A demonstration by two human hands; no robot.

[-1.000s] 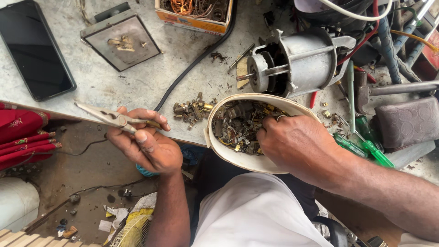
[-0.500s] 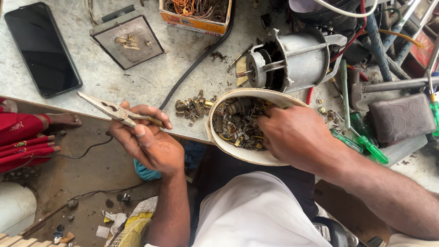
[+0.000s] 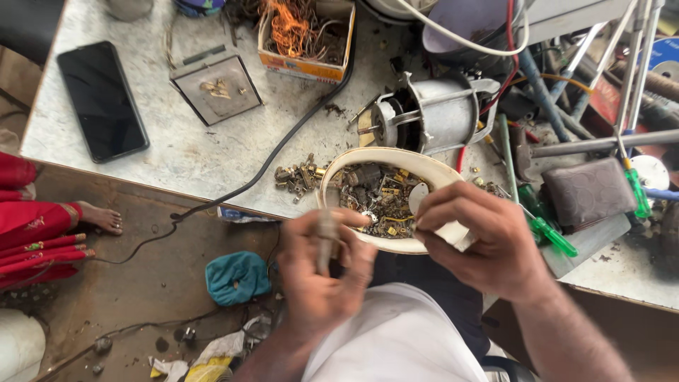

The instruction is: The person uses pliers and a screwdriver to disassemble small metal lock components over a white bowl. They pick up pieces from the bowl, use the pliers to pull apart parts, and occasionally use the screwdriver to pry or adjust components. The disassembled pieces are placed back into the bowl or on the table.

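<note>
Item: cream oval plastic bowl (image 3: pixel 431 172), filled with small brass and dark metal scrap parts, standing at the near edge of the pale, stained table (image 3: pixel 177 155) and overhanging it.

Right hand (image 3: pixel 488 240): grips the bowl's near-right rim, fingers curled over the edge, thumb inside.

Left hand (image 3: pixel 322 272): blurred, just below the bowl's left rim, fingers closed around a thin metal tool (image 3: pixel 325 237) (kind not clear; hand and tool both smeared).

Adjacent: loose heap of brass scraps (image 3: pixel 297 175) on the table, just left of the bowl; grey electric motor (image 3: pixel 431 113) behind it; black cable (image 3: pixel 283 141) running across the table; black phone (image 3: pixel 102 100) at far left; green-handled screwdrivers (image 3: pixel 544 230) to the right of the bowl.

Floor: teal cloth (image 3: pixel 237 277).
</note>
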